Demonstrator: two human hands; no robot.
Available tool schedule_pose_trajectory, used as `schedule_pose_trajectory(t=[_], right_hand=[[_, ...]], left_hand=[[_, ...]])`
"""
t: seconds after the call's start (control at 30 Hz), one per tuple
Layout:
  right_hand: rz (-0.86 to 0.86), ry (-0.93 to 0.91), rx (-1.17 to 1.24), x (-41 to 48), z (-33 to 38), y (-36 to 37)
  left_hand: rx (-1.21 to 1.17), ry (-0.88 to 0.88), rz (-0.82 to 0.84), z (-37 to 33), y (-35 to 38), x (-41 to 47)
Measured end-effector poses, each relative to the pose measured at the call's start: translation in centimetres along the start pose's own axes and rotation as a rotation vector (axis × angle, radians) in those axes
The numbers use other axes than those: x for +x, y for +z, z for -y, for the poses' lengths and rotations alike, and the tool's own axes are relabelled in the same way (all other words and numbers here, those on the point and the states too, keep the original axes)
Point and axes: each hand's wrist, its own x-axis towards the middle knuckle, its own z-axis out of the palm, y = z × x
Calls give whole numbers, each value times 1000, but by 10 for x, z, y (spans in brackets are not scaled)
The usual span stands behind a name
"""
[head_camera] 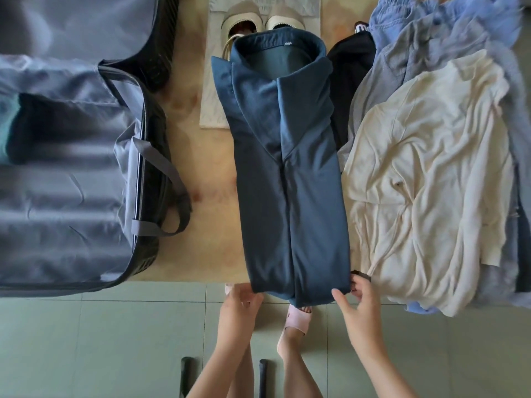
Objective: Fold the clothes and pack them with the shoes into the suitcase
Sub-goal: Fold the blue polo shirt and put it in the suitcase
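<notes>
Head view: your right hand [359, 297] is pinching the near hem of the dark blue collared shirt [290, 173], which is lying in a long folded strip on the surface [201, 168] beside the open suitcase [71, 196]. Your left hand [241, 304] is meeting the other corner, though I cannot tell whether its fingers are grasping. If you are lifting unevenly, the side folds may spring open.

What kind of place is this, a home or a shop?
Probably a home: a tiled floor, an open suitcase, a pile of loose clothes, and a slipper on the person's foot.

A home, judging by tiled floor [115, 340], a pink slipper [296, 320] and heaped clothes [431, 168].
</notes>
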Motion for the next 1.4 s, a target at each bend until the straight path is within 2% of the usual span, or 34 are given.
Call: schedule_pose_trajectory(t=[0.23, 0.37, 0.5, 0.67, 0.77, 0.93, 1.17, 1.33, 1.4], right_hand=[[89, -32, -139, 3, 1, -10], [120, -137, -155, -7, 2, -21], [225, -70, -90, -9, 7, -26], [448, 89, -8, -14, 8, -31], [533, 122, -31, -21, 1, -35], [504, 144, 18, -27, -4, -38], [456, 94, -150, -29, -10, -36], [454, 94, -140, -36, -5, -36], [450, 98, -125, -39, -6, -36]], left_hand=[[-61, 41, -14, 15, 5, 0], [-156, 50, 8, 14, 4, -16], [-200, 42, 32, 20, 7, -26], [-15, -10, 145, 39, 11, -24], [-12, -1, 197, 47, 14, -31], [-48, 31, 168, 56, 14, -40], [-113, -28, 99, 63, 23, -47], [-162, -80, -21, 56, 35, -55], [-203, -83, -17, 53, 38, -60]])
